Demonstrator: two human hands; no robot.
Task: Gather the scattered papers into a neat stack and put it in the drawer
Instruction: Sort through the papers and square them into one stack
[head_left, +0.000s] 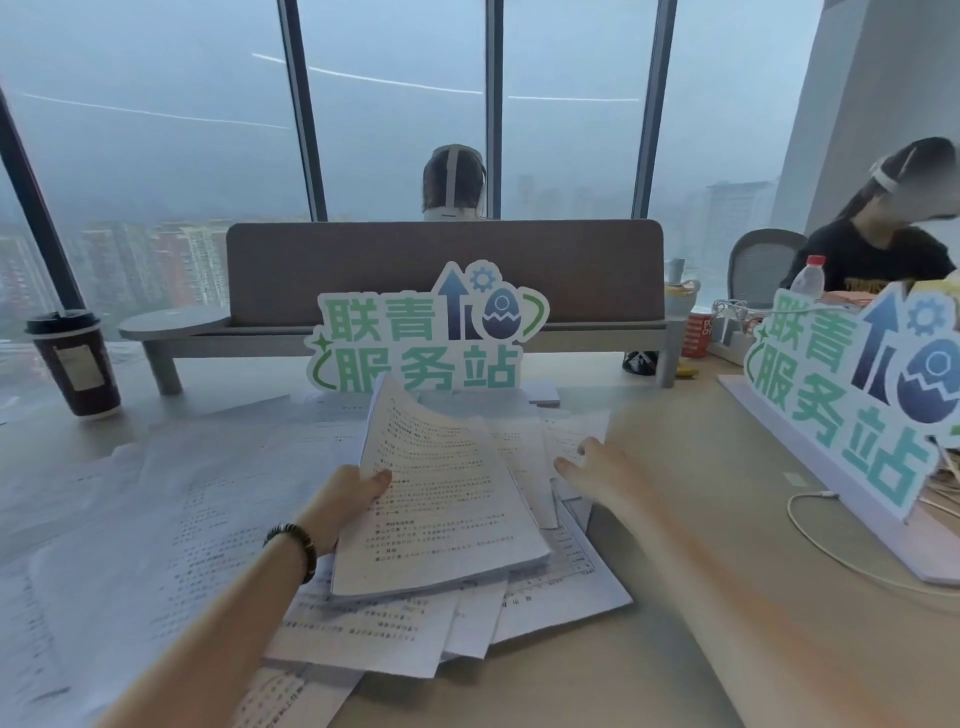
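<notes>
Bare counter (675, 597) lies open on the right; loose papers (156, 493) cover the left, signs (426, 338) and a cup (78, 364) border the far side.

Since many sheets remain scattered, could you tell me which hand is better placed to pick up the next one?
Probably the right hand: it is free, reaching over loose white printed sheets, while the left hand grips the gathered paper stack.

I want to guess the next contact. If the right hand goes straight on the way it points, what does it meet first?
Probably the loose papers just beyond the right hand; the hand is blurred, so depth is unclear.
</notes>
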